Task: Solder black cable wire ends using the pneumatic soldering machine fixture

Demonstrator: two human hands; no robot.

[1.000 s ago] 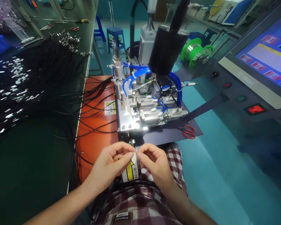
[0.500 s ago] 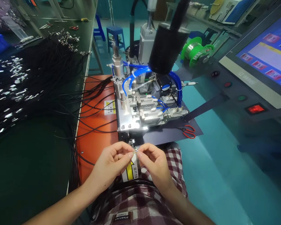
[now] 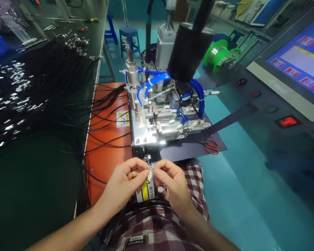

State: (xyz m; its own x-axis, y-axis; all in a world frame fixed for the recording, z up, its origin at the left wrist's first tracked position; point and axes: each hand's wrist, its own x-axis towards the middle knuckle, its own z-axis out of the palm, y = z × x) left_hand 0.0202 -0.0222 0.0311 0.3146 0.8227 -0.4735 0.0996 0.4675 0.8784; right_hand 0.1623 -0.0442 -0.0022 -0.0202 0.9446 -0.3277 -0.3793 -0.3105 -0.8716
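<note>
My left hand [image 3: 132, 176] and my right hand [image 3: 171, 177] meet just in front of the machine's near edge, each with thumb and forefinger pinched. Between the fingertips runs a short, thin, pale wire [image 3: 151, 168], held from both sides; its finer details are too small to make out. Right behind the fingertips is a small metal fixture [image 3: 147, 158] at the end of the machine. Below them a white label with a yellow arrow [image 3: 146, 191] shows on the machine's front. Black cables [image 3: 107, 143] reach the machine's left side.
A bench on the left bears a large heap of black cables [image 3: 42, 80] with shiny ends. Metal cylinders and blue air hoses [image 3: 159, 78] top the machine. Red-handled scissors [image 3: 211, 146] lie to its right. A control panel [image 3: 285, 80] and a green wire spool [image 3: 219, 57] stand farther right.
The hands stay pinched in the same place, with only a slight shift of the fingers. The camera view has moved very slightly.
</note>
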